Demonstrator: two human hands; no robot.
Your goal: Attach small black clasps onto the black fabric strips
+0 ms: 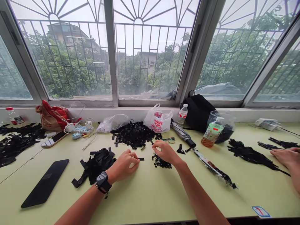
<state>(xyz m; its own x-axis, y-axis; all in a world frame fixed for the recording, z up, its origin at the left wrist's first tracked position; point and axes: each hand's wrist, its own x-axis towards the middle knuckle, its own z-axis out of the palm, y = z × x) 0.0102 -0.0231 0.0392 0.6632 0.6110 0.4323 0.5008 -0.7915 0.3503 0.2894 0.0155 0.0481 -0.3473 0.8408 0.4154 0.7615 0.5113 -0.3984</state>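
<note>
**Where am I sitting?**

You're at a long pale green table [131,203] beneath a wide barred window [145,53]. Along its back edge sit a black backpack [199,112], a white plastic bag [158,119] and a bottle of green tea [212,132], with a red-and-brown paper bag [52,115] toward the left corner.

**What's in my way?**

A large heap of black strips [133,134] lies straight beyond your hands. A second heap of black strips [95,165] sits just left of your left wrist, and beyond it, toward the left edge, lie a flat black slab [45,182] and a smartphone [53,139]. To the right of your right forearm, a folded umbrella [184,132] points toward a long clear sleeve of black strips [213,167]. Glasses [168,140] lie just past your right hand. A co-worker's hand [284,157] comes in at the right edge.

**How much room do I have?**

The tabletop runs from your forearms down to the near edge, and a narrow gap separates your hands.

**And my hands?**

Your left hand [124,165], wearing a black watch [102,182], has its fingers curled in. A short black strip [141,159] juts from the fingertips, but I can't tell whether it's pinched. Your right hand [165,152] has its fingers bunched just above a small pile of black rings [161,161]; I can't tell whether they hold one.
</note>
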